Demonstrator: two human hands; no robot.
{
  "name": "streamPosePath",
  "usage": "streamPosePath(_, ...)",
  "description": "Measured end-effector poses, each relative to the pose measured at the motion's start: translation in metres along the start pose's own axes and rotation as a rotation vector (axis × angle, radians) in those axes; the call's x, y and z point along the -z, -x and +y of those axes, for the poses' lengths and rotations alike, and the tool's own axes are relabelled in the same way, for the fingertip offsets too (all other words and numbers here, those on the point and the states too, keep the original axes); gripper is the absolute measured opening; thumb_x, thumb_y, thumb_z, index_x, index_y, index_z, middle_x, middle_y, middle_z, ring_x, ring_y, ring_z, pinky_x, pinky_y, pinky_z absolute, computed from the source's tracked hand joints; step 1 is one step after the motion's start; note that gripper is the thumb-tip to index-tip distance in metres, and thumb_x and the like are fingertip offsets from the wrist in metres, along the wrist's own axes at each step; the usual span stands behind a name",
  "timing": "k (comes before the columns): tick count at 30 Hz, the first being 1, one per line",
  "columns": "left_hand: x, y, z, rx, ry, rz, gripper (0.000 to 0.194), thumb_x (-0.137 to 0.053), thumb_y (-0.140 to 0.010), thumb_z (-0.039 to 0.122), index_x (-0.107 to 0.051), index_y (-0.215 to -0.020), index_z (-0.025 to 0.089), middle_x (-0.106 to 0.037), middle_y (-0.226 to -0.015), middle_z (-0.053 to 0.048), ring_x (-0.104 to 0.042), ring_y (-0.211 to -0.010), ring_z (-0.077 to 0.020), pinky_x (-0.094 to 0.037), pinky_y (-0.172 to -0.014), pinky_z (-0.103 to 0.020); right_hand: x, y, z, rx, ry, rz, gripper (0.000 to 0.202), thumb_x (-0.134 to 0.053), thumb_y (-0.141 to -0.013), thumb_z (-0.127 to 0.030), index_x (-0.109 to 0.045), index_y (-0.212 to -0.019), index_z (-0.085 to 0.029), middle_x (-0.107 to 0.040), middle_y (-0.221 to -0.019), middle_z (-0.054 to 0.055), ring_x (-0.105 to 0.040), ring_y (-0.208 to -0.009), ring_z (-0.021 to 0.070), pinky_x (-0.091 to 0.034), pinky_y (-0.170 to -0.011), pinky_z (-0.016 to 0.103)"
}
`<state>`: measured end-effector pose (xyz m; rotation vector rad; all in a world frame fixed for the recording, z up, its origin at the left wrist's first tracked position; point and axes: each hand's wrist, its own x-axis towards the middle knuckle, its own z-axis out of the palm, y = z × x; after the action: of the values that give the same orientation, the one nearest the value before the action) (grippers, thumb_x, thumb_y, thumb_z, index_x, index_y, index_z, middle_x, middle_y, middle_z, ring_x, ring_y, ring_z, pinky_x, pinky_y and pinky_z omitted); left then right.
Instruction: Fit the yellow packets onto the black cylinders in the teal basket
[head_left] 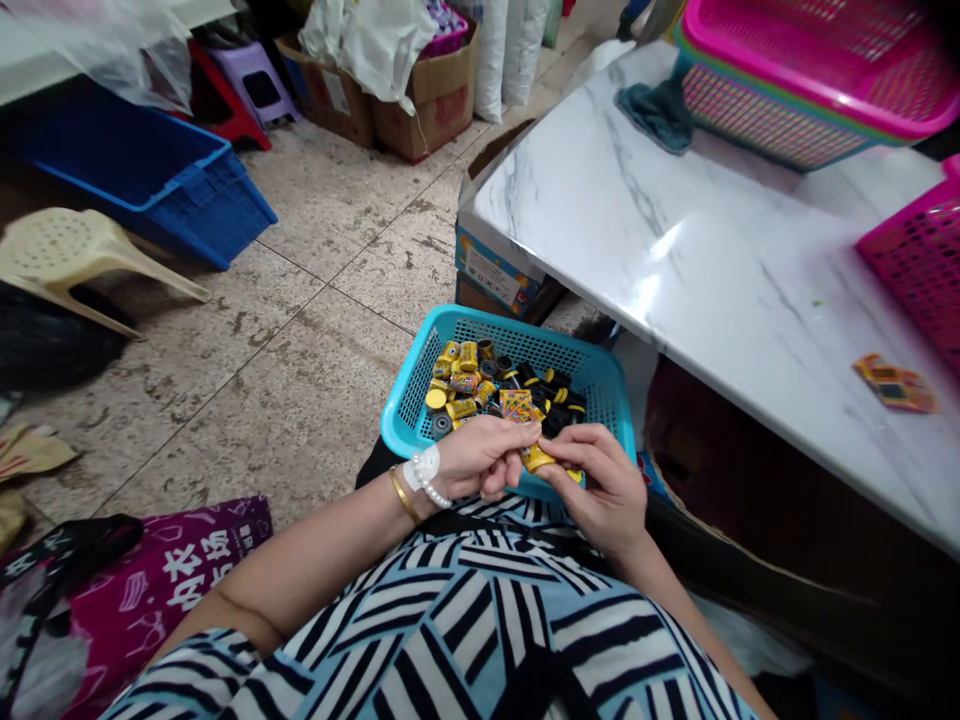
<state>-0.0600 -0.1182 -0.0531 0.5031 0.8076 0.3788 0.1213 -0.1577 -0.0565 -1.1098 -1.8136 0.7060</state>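
A small yellow canister (536, 457) is pinched between my two hands, just above the near edge of a turquoise plastic basket (409, 385). My left hand (484, 455) is closed, its thumb pressing at the canister's left side. From the other side, the thumb and fingers of my right hand (604, 480) grip it. Colourful printed labels (519, 404) show right beyond my left fingertips; whether I hold them or they lie on the pile is unclear. Inside the basket are several yellow canisters with printed wraps (460, 408) on the left and black ones with yellow ends (559, 395) on the right.
To the right stands a marble-patterned table (600, 200) with stacked pink baskets (810, 90), a dark cloth (658, 112) and printed label sheets (895, 384). A blue crate (202, 200), a cream stool (67, 250) and a purple bag (187, 560) are on the left. Cardboard boxes (424, 110) stand beyond.
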Motion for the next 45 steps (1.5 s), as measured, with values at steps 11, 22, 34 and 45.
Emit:
streamPosePath(11,0.023,0.022,0.022,-0.103,-0.776,0.22,0.048,-0.057,-0.08,0.066,-0.056,-0.075,0.018,-0.057,-0.048,0.001,-0.046,-0.033,-0.0102,-0.03,-0.037,-0.021,0.005,-0.013,0.013,-0.174,-0.052,-0.143,0.019,-0.059,-0.092,-0.022,-0.07,-0.108,-0.024,-0.066,-0.079,0.002,-0.063,-0.067,0.0144,-0.052,-0.064,0.029)
streamPosePath(22,0.038,0.012,0.018,-0.38,-1.358,0.773,0.057,-0.061,-0.084,0.053,-0.059,-0.123,0.012,-0.068,-0.072,-0.007,-0.065,-0.069,-0.0217,-0.044,-0.066,-0.029,-0.007,-0.057,0.071,-0.44,0.559,-0.496,0.013,-0.064,-0.078,-0.02,-0.062,-0.066,-0.018,-0.066,-0.074,0.004,-0.06,-0.067,0.0155,-0.039,-0.061,0.026)
streamPosePath(34,0.012,-0.021,0.005,-0.349,-0.441,0.353,0.028,-0.066,-0.08,0.04,-0.059,-0.068,0.016,-0.05,-0.05,0.005,-0.041,-0.043,-0.0068,-0.03,-0.045,-0.019,0.016,-0.052,0.022,-0.695,-0.322,-0.207,0.026,-0.072,-0.076,-0.042,-0.063,-0.08,-0.018,-0.063,-0.062,-0.001,-0.053,-0.05,0.0102,-0.042,-0.045,0.022)
streamPosePath(45,0.02,-0.021,-0.007,-0.444,-0.761,0.471,0.05,-0.056,-0.085,0.048,-0.052,-0.047,0.015,-0.043,-0.046,0.004,-0.036,-0.048,-0.0079,-0.026,-0.05,-0.023,-0.015,-0.02,0.023,-0.844,-0.345,-0.167,0.038,-0.073,-0.074,-0.053,-0.061,-0.075,-0.017,-0.063,-0.056,0.0,-0.05,-0.043,0.0101,-0.039,-0.042,0.022)
